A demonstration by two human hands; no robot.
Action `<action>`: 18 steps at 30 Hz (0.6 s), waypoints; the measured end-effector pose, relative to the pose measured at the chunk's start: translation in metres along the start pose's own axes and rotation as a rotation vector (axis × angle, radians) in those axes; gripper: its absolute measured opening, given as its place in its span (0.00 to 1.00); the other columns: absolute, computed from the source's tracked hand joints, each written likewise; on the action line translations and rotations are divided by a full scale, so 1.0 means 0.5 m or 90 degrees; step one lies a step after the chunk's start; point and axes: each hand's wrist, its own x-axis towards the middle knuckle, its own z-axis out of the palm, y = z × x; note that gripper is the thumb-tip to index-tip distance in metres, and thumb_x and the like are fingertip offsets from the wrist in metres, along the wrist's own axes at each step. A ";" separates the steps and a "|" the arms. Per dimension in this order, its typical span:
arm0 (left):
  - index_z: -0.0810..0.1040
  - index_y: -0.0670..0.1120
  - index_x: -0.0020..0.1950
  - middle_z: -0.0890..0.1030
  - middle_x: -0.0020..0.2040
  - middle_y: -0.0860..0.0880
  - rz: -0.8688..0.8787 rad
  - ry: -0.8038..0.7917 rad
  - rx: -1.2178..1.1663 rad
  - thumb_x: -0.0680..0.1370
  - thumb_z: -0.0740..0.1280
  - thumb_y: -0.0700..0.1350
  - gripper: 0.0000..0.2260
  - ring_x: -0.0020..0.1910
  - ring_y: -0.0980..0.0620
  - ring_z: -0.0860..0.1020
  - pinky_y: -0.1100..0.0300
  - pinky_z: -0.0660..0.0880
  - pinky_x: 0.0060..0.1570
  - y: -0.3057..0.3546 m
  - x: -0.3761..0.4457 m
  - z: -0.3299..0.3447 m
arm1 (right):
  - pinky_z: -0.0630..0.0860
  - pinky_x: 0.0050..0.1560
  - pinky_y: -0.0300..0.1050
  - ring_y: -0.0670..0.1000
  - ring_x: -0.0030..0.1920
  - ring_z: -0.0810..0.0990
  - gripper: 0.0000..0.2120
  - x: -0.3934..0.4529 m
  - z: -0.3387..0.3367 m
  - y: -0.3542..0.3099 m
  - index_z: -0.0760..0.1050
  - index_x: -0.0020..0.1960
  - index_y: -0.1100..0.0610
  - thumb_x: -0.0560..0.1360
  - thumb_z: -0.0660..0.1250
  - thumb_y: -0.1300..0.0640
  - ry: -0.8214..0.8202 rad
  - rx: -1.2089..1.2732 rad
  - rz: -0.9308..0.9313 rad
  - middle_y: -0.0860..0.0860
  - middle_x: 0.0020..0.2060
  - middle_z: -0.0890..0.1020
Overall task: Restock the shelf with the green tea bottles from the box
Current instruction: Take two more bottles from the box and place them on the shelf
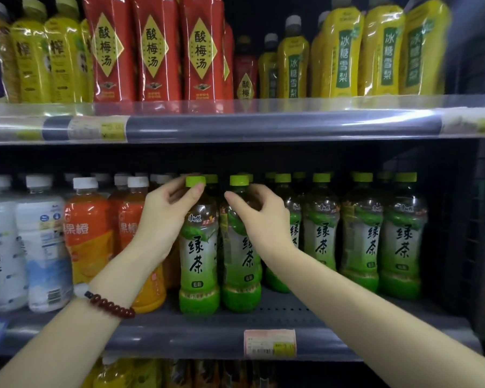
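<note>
Forearms nearest, reaching to shelf [277, 317]. Left hand [163, 217] pinches neck of left green tea bottle [198, 247]; right hand [259, 217] curls round shoulder of right green tea bottle [240, 256]. Both stand upright at shelf front. Advice: slide back flush with green row [375, 233], labels forward. Box not in view.

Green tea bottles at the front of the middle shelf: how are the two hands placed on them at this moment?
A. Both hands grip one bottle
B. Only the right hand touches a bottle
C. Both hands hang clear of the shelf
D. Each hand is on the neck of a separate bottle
D: the left hand curls round the neck of the left front bottle, and the right hand holds the neighbouring bottle.
</note>
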 end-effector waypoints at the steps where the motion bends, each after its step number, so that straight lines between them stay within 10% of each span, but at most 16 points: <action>1: 0.77 0.49 0.63 0.81 0.59 0.50 -0.008 0.008 0.030 0.68 0.70 0.55 0.24 0.60 0.52 0.79 0.48 0.73 0.64 -0.001 -0.010 0.001 | 0.65 0.57 0.37 0.41 0.60 0.70 0.29 -0.013 -0.002 0.004 0.67 0.70 0.51 0.72 0.69 0.44 -0.011 -0.006 -0.009 0.40 0.59 0.73; 6: 0.59 0.60 0.72 0.72 0.62 0.62 -0.011 -0.006 0.199 0.69 0.75 0.44 0.38 0.59 0.64 0.73 0.66 0.70 0.57 -0.030 -0.088 0.010 | 0.62 0.60 0.33 0.35 0.60 0.65 0.37 -0.075 -0.007 0.047 0.57 0.75 0.48 0.71 0.72 0.51 -0.049 -0.036 -0.018 0.37 0.61 0.69; 9: 0.53 0.66 0.72 0.69 0.69 0.58 -0.081 -0.008 0.195 0.67 0.76 0.44 0.43 0.66 0.57 0.70 0.53 0.71 0.63 -0.063 -0.127 -0.005 | 0.63 0.56 0.27 0.38 0.59 0.67 0.36 -0.108 -0.012 0.072 0.59 0.74 0.51 0.71 0.72 0.50 -0.097 -0.088 0.048 0.41 0.62 0.72; 18: 0.70 0.55 0.64 0.78 0.55 0.57 -0.154 -0.019 0.321 0.67 0.76 0.49 0.28 0.58 0.52 0.77 0.53 0.76 0.58 -0.076 -0.152 -0.015 | 0.67 0.65 0.43 0.53 0.71 0.68 0.38 -0.117 -0.009 0.087 0.59 0.75 0.56 0.71 0.71 0.47 -0.106 -0.138 0.116 0.53 0.71 0.70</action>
